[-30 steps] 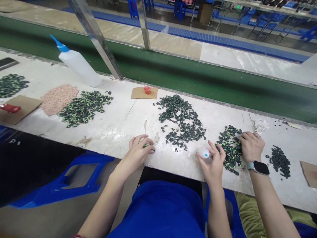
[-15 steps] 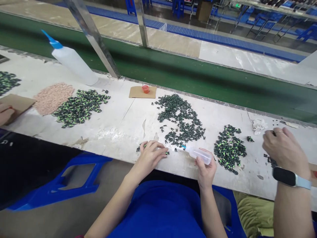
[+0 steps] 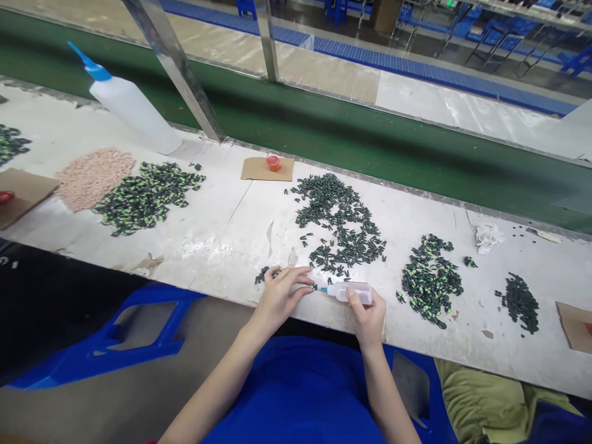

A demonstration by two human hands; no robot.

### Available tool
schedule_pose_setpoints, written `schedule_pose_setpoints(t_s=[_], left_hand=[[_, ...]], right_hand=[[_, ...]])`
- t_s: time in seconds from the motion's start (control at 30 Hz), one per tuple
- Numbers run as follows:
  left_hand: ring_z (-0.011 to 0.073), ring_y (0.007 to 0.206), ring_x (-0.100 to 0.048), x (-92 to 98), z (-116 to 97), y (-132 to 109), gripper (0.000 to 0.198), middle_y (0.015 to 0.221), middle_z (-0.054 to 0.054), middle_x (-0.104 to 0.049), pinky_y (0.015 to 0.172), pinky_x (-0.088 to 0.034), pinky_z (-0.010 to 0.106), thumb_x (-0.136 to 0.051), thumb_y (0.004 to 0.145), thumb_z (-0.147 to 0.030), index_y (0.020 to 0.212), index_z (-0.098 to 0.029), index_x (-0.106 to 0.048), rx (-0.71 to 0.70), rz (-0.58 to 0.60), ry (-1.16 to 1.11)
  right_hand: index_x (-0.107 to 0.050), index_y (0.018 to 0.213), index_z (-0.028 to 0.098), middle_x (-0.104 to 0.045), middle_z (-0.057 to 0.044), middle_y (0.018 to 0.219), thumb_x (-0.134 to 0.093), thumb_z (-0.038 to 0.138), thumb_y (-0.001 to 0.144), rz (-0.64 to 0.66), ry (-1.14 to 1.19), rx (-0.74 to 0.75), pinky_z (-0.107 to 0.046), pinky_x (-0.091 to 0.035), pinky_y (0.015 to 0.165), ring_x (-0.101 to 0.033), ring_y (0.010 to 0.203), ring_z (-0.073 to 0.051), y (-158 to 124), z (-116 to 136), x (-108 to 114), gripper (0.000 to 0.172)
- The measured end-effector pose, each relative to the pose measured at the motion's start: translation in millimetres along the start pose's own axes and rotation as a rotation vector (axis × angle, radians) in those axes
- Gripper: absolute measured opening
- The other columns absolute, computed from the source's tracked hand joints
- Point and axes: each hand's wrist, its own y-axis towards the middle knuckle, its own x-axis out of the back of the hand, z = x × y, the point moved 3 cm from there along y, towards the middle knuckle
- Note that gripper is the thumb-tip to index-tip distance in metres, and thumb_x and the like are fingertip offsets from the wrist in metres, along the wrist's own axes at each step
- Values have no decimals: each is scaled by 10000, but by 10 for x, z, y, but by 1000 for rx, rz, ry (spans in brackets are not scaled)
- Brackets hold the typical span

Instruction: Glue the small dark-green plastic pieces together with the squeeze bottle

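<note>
Between thumb and finger of my left hand [image 3: 282,295] is a small black-and-green piece [image 3: 314,287], just above the table's near edge. A few more dark pieces [image 3: 262,275] lie beside and under that hand. My right hand [image 3: 369,316] is closed around a small translucent squeeze bottle [image 3: 349,292] held nearly level. Its blue tip [image 3: 324,289] points left, right by the pinched piece; whether they touch is too small to tell. Beyond both hands spreads a pile of small dark pieces [image 3: 354,243].
A large white bottle [image 3: 134,114] leans at the back left, near pink pieces [image 3: 95,177] and black-green pieces [image 3: 143,200]. A red cup [image 3: 272,163] sits on cardboard [image 3: 252,169]. More piles [image 3: 428,280] lie right. A metal post [image 3: 178,71] rises behind the table.
My right hand has moved left, bringing the bottle's tip down to the piece at my left fingertips. The other person's hand with a watch at the right has left the view, as has the hand at far left.
</note>
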Motion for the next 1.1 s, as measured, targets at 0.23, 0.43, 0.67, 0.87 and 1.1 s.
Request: schedule_pose_setpoints(t_s=[0.23, 0.43, 0.67, 0.87, 1.1], left_hand=[[214, 1055, -643, -2, 1, 12, 313, 900, -4, -764, 995, -241, 455, -639, 822, -201, 1104, -242, -509, 49, -16, -46], [223, 1065, -640, 3, 4, 15, 307, 903, 4, -764, 1010, -226, 470, -622, 839, -224, 1121, -249, -502, 58, -1, -68], [214, 1012, -661, -4, 14, 12, 350, 893, -5, -765, 998, -245, 453, -637, 828, -225, 1143, -250, -487, 55, -16, -37], [215, 1006, -661, 1, 0, 13, 381, 886, -3, -766, 1003, -242, 456, -644, 823, -227, 1158, -247, -463, 71, -21, -44], [215, 1002, -664, -12, 15, 13, 382, 878, -5, -766, 1000, -252, 457, -650, 814, -217, 1150, -244, -469, 63, -40, -29]], right_hand=[[-646, 622, 156, -598, -4, 526, -628, 385, 746, 35, -49, -10, -244, -409, 464, -504, 486, -134, -6, 4, -17, 260], [-582, 564, 167, -504, 23, 482, -619, 406, 764, 40, -80, 5, -229, -357, 439, -427, 467, -111, -5, 13, -12, 314], [-523, 534, 181, -468, 34, 475, -622, 427, 746, 0, -71, -31, -228, -339, 441, -411, 475, -112, -5, 11, -16, 339], [-542, 553, 175, -476, 32, 485, -625, 422, 736, -9, -55, -52, -233, -343, 454, -415, 479, -113, -5, -3, -8, 319], [-578, 570, 168, -515, 20, 495, -625, 410, 734, 9, -47, -39, -237, -358, 462, -442, 483, -120, -2, -2, -15, 296]])
